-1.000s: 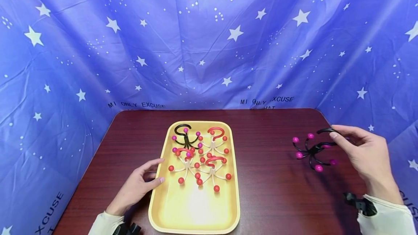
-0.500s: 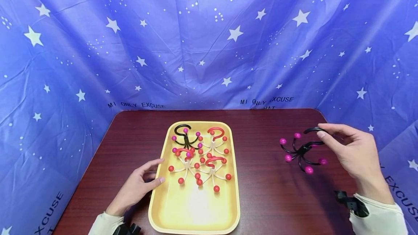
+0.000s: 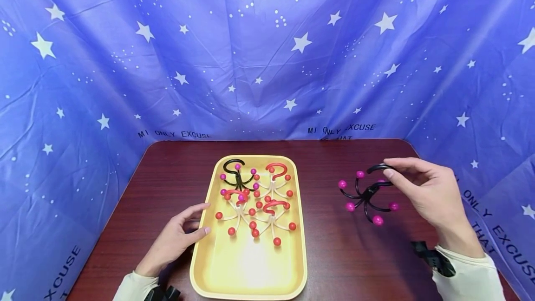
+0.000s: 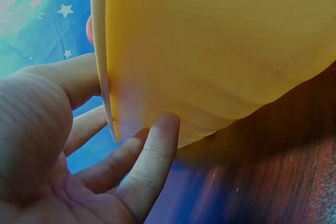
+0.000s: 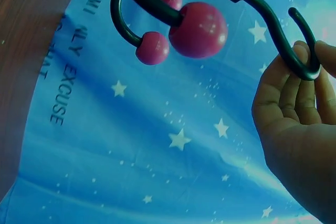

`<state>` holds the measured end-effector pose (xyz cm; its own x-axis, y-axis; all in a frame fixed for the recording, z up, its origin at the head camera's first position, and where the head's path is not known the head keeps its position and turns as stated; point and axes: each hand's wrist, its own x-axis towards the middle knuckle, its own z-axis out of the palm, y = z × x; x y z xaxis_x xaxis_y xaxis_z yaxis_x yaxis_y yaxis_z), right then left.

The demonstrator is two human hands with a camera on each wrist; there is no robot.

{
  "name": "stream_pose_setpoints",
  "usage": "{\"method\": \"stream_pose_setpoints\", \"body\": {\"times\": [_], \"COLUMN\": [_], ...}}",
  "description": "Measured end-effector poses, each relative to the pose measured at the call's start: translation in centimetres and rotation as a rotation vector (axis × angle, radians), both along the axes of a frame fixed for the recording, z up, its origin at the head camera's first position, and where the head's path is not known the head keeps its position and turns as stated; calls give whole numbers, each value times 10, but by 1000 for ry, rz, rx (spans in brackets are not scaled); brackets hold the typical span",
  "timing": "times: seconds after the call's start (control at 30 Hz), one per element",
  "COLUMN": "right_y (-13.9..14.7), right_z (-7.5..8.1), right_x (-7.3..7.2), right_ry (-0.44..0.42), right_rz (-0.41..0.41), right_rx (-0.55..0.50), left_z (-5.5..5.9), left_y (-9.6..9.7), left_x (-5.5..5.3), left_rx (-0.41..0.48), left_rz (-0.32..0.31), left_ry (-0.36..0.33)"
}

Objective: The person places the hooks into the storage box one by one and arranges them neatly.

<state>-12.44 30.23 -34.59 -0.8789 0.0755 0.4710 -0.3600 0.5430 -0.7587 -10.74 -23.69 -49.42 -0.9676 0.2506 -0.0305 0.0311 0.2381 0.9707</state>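
Note:
My right hand pinches the curved top of a black multi-arm hanging hook with pink ball tips. That hook hangs tilted above the table, right of the tray. The right wrist view shows the hook's bend between thumb and fingers of the right hand. At the left edge of the yellow tray, my left hand holds its side. In the left wrist view, the thumb lies at the rim and fingertips touch the tray's outer wall.
Inside the tray's far part lie a black hook with pink balls and several white hooks with red tops, such as the hook nearest me. The dark wooden table ends at a blue star-patterned curtain.
My right hand has moved left, carrying the black hook closer to the tray. The left hand and the tray have stayed in place.

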Motion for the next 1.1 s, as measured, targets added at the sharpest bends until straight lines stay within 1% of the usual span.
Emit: {"method": "stream_pose_setpoints", "body": {"times": [0.27, 0.63, 0.77, 0.93, 1.1], "right_y": [-22, -50, -61, -76, -92], "right_z": [5, 8, 8, 5, -1], "right_x": [1, 1, 1, 2, 3], "right_ry": [20, 34, 28, 22, 24], "right_rz": [77, 190, 247, 337, 436], "right_rx": [-7, 2, -6, -69, -152], "left_z": [1, 3, 3, 0, -2], "left_y": [0, 2, 1, -1, -1], "left_x": [-1, -2, -2, -1, -1], "left_rx": [-12, -14, -15, -8, 2], "left_rz": [4, 0, 1, -3, -6], "left_ry": [9, -9, -12, 1, 4]}}
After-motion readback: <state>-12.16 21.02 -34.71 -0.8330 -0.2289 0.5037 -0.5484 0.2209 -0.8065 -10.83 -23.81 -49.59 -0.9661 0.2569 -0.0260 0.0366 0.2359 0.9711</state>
